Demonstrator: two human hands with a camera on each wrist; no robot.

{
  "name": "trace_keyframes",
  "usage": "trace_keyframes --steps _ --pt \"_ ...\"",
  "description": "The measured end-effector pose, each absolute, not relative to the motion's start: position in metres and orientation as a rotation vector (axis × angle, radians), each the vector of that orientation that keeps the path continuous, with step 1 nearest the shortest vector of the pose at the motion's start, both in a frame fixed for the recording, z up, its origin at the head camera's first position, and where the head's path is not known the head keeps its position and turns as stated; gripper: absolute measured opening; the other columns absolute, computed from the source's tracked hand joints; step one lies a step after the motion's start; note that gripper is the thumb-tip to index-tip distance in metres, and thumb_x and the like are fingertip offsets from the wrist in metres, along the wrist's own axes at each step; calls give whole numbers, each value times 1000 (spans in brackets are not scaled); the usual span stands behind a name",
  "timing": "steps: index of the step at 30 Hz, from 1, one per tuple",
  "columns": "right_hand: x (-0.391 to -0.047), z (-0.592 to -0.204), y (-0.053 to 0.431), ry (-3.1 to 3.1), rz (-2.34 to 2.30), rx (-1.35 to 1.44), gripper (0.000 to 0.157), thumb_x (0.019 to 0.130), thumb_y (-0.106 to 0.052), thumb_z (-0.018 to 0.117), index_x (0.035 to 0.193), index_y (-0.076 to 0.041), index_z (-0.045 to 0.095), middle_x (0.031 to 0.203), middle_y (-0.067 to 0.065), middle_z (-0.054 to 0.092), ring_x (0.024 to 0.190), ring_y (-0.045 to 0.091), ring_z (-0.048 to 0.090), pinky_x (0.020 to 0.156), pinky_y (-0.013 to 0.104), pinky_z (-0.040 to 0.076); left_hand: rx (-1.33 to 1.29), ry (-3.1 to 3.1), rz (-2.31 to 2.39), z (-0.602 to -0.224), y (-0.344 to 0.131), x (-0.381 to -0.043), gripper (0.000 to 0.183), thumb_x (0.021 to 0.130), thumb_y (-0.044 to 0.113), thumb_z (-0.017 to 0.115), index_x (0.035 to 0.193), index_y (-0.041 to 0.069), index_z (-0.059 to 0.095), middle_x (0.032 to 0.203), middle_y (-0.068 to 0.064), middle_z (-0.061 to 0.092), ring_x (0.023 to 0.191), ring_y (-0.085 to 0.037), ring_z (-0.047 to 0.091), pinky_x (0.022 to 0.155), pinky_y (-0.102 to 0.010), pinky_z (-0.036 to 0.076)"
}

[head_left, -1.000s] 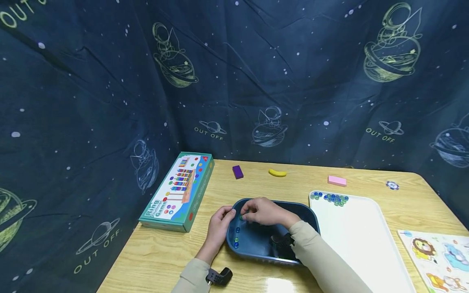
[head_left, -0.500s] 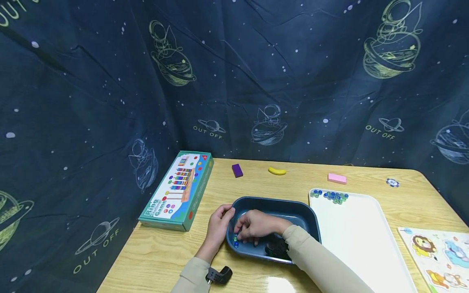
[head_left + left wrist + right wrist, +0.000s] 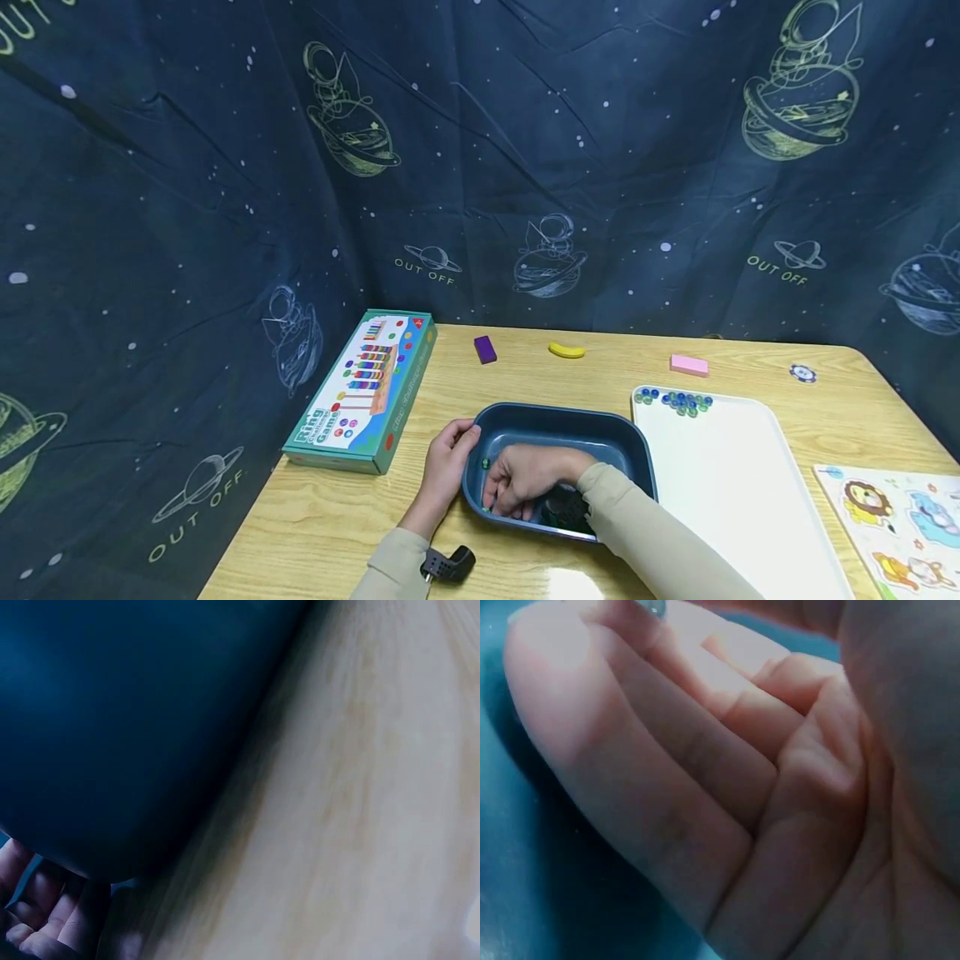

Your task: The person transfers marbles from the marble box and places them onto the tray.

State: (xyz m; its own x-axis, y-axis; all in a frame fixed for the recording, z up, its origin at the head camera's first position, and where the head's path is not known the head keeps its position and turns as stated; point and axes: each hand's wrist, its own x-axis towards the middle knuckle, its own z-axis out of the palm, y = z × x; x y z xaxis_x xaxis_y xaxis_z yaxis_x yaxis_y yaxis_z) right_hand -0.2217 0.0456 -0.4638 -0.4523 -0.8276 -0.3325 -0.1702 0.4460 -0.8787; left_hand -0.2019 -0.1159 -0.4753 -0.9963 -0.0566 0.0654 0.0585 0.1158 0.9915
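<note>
A dark blue plastic basin (image 3: 600, 429) sits on the wooden table. My left hand (image 3: 447, 462) holds its left end, thumb over the rim and fingers along the outside; the left wrist view shows those fingers (image 3: 56, 907) by the basin's corner. Inside the basin, my right hand (image 3: 528, 479) reaches down to the near left corner with curled fingers. It pinches a small glass marble (image 3: 656, 606), seen at the fingertips in the right wrist view. One green marble (image 3: 486, 464) lies by the left wall, behind the right hand. The hand hides part of the basin floor.
Right of the basin lies a white tray (image 3: 738, 492) with several blue and green marbles (image 3: 686, 403) in its far left corner. A game box (image 3: 363, 387) stands left. Behind are a purple block (image 3: 485, 350), toy banana (image 3: 566, 351), pink block (image 3: 689, 365) and poker chip (image 3: 802, 373). An animal puzzle (image 3: 892, 525) lies far right.
My right hand has moved from the basin's far left part toward its near left corner. The blue marbles there are no longer visible. My left hand stays at the rim.
</note>
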Motion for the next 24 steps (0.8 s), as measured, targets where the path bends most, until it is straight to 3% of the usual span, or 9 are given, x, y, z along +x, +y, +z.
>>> trace_keyframes --steps 10,18,24 --pt "-222 -460 46 1841 -1023 -907 10 81 -2 58 84 -9 65 58 3 57 49 11 54 49 30 51 2 -2272 -2041 -475 -115 -202 23 89 17 57 101 -1 63 100 -19 63 85 -12 55 76 -21 42" --pt "-226 -452 53 2019 -1103 -936 7 80 -8 55 80 -8 62 66 4 66 54 16 61 50 32 51 23 -2285 -2054 -475 -115 -202 23 89 17 57 102 -2 62 99 -17 63 85 -13 55 75 -22 43" --pt "-228 -428 78 2166 -1234 -959 14 82 -5 52 90 -8 62 77 6 68 62 21 61 53 34 52 20 -2306 -2038 -474 -116 -201 23 90 18 56 103 0 62 98 -12 63 86 -15 55 75 -23 43"
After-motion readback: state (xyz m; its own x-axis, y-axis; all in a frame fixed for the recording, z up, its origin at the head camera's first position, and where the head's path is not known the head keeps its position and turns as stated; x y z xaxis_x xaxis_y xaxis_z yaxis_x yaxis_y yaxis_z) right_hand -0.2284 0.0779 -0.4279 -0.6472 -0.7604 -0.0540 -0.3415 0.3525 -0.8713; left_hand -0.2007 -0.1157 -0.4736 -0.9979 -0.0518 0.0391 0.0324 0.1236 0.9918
